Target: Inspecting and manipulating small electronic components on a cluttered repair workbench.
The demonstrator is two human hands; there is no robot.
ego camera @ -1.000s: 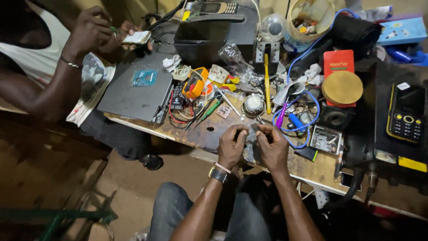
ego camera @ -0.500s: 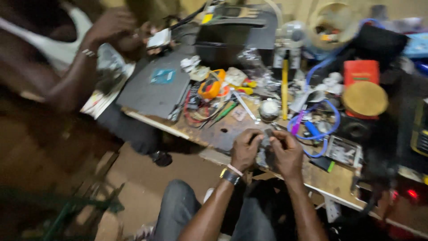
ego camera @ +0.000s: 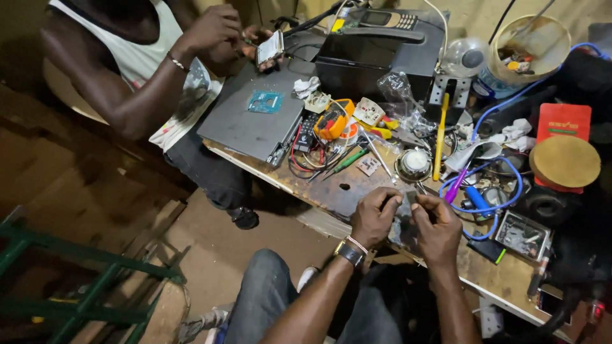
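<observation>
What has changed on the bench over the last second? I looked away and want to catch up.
Little has changed. The left hand and right hand stay together at the bench edge, both still pinching the same small grey part. The co-worker's hands remain on a small device above the laptop. Only the camera's view shifted; the clutter lies as before.

Worn wooden table runs diag. from upper left to lower right, top stained and scorched, edge chipped, w/ clutter all over it. Floor below is bare, dusty, brownish, w/ flat boards lying on it at left; a green metal frame sits at bottom left. Yellowish wall behind the table at top; light is dim and warm, left side and far right mostly in shadow.
</observation>
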